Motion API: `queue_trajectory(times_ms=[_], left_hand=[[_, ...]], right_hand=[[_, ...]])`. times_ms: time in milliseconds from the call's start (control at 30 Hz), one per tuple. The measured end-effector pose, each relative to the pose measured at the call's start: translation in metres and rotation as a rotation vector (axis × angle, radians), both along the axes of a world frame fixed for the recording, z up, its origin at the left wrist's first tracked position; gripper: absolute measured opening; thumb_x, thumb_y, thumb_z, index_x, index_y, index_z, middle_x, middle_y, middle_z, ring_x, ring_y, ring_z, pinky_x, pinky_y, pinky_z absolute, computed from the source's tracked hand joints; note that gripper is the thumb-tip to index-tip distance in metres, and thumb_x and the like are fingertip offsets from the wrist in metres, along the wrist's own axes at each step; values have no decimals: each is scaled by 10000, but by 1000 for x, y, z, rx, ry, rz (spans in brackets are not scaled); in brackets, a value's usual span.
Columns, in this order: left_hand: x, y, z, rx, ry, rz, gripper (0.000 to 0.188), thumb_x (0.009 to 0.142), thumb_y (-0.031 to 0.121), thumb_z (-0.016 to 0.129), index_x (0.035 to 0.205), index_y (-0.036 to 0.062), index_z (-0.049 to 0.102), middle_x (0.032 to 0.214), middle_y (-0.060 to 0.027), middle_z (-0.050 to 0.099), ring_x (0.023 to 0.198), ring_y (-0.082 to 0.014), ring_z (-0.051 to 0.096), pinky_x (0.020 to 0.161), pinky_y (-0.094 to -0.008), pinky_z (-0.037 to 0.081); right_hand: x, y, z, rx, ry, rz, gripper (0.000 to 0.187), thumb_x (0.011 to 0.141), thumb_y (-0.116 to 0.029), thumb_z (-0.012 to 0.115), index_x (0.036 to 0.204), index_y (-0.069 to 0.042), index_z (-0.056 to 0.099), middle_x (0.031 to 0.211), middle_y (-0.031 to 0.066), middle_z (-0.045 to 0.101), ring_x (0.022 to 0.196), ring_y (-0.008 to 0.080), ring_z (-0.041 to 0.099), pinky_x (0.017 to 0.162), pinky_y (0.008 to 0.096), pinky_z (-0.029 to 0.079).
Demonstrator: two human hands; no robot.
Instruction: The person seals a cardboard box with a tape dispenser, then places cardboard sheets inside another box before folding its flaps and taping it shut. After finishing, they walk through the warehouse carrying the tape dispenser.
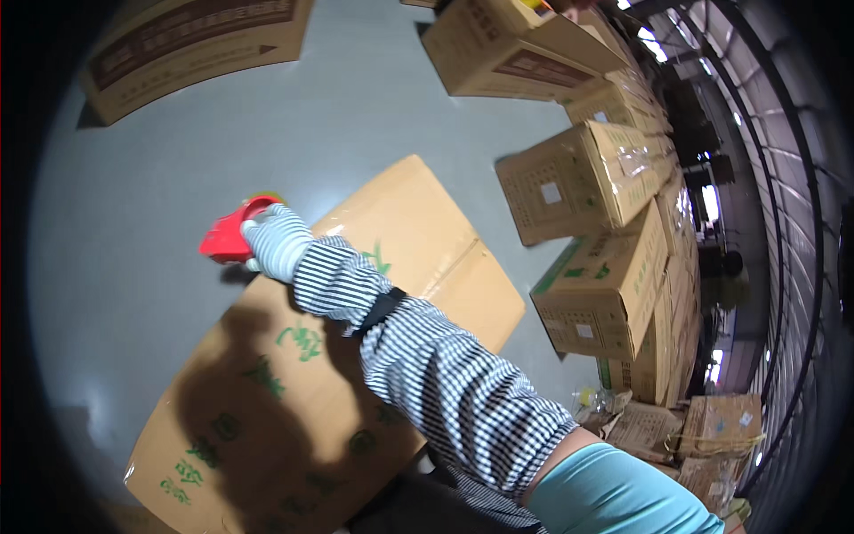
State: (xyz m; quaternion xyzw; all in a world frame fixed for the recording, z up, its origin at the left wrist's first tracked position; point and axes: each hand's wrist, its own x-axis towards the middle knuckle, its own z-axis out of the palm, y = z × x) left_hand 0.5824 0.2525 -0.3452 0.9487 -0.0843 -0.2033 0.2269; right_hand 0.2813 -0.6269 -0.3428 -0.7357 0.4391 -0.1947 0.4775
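My right hand point(278, 242), in a striped pale work glove, is closed around a red tape dispenser point(229, 233). A yellowish tape roll point(265, 197) shows partly at its far side. The hand is over the far left edge of a large cardboard box point(391, 209) with green printing. A strip of clear tape point(436, 283) runs across part of the box, near its right side. My right forearm, in a checked sleeve cover with a black band, crosses over the box from the lower right. My left hand is out of view.
Another carton point(200, 53) stands at the far left on the grey floor point(160, 178). Stacked cartons point(587, 178) line the right side. At the top, a person's hand point(578, 9) is beside an open-flapped carton point(516, 53). Flattened cardboard point(645, 427) lies at the lower right.
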Motion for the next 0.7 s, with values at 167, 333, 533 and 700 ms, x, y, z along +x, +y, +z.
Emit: queue_trajectory(times_ms=[167,333,533,700], left_hand=[[-95,-88,-33,190,150,80,474,1010,400,480,1352,83,563,1399,-103,546,1283,-221,489,1073,-368,422],[-114,-164,-41,92,175,-13,472,1008,388,486,1347,67,554,1346,-108,567,1197,-225,529,1028,-364,455],[-151,-312,-20,-166,253,-134,471,1005,375,494,1341,48,543,1281,-113,593,1095,-230,577,974,-359,494],[-341,-557,107,-491,-527,-1076,202,975,215,505,922,76,642,858,-103,633,785,-216,581,668,-389,475]], right_hand=[[-59,12,37,124,599,162,498,844,-355,702,1174,9,620,1067,194,703,1133,335,620,969,430,485],[-191,26,38,-259,706,259,531,800,-460,738,1128,-55,633,1003,193,690,1022,355,644,878,473,513],[-459,76,54,-181,897,-93,513,846,-485,689,1100,-47,606,1044,222,674,1042,402,611,917,498,489],[-684,152,129,-32,1298,-270,242,923,-264,529,894,-100,705,902,188,706,889,360,674,764,443,544]])
